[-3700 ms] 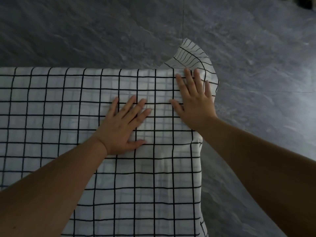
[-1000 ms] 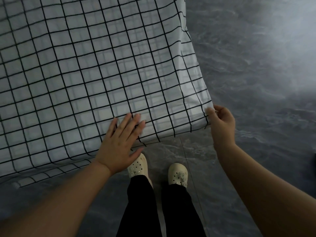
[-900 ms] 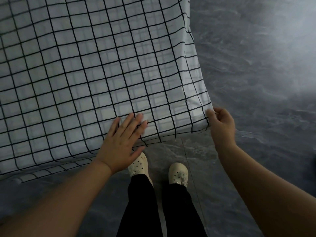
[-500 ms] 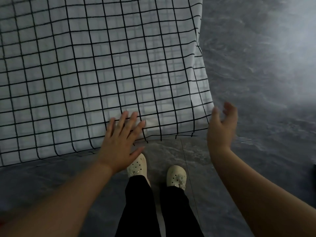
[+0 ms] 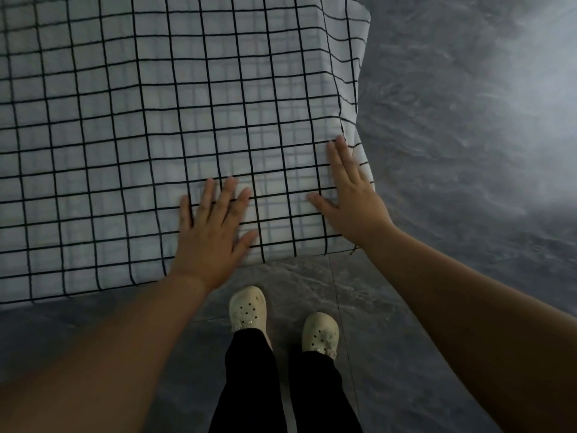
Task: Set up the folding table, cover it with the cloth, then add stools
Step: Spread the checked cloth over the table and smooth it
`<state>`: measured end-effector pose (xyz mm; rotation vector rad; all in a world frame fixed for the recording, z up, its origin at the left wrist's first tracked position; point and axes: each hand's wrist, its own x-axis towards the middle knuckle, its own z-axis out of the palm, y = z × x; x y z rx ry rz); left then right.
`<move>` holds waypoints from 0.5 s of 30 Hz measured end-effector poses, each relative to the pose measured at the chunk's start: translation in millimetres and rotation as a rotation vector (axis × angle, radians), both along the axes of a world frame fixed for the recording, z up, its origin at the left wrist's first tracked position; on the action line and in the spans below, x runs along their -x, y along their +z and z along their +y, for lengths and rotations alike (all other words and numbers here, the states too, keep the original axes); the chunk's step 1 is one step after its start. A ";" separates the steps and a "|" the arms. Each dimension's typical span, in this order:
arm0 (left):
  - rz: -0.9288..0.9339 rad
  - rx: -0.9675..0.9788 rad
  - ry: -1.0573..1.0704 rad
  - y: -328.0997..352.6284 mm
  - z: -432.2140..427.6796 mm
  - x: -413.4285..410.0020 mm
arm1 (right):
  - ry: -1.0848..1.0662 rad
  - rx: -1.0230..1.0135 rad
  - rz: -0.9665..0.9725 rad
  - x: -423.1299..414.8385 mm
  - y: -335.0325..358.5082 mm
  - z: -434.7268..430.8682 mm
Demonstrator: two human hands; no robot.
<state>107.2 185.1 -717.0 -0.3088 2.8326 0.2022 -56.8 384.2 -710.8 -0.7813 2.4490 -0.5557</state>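
Note:
A white cloth with a black grid point(image 5: 156, 120) covers the folding table, which is hidden beneath it. The cloth hangs over the near edge and the right edge. My left hand point(image 5: 212, 235) lies flat on the cloth near the front edge, fingers spread. My right hand point(image 5: 352, 195) lies flat on the cloth at the near right corner, fingers together and thumb out. Neither hand grips anything. No stools are in view.
Grey marbled floor tiles point(image 5: 468, 151) lie to the right of the table and under me. My feet in cream perforated clogs point(image 5: 249, 310) and black trousers stand just in front of the table's near edge.
My right hand let go of the cloth's corner and now presses flat on top of it. My left hand stayed flat near the front edge. The cloth hangs lower over the near edge.

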 end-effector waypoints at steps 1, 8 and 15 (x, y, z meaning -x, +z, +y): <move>-0.005 -0.002 -0.001 -0.6 -0.6 0.0 | -0.012 0.005 -0.024 3.1 2.4 -0.8; -0.030 0.004 -0.014 -1.1 -5.8 0.1 | 0.041 -0.205 0.084 0.9 3.7 -8.3; -0.019 0.002 -0.022 -2.3 -4.6 0.7 | 0.297 -0.289 0.265 -24.9 -3.6 -17.9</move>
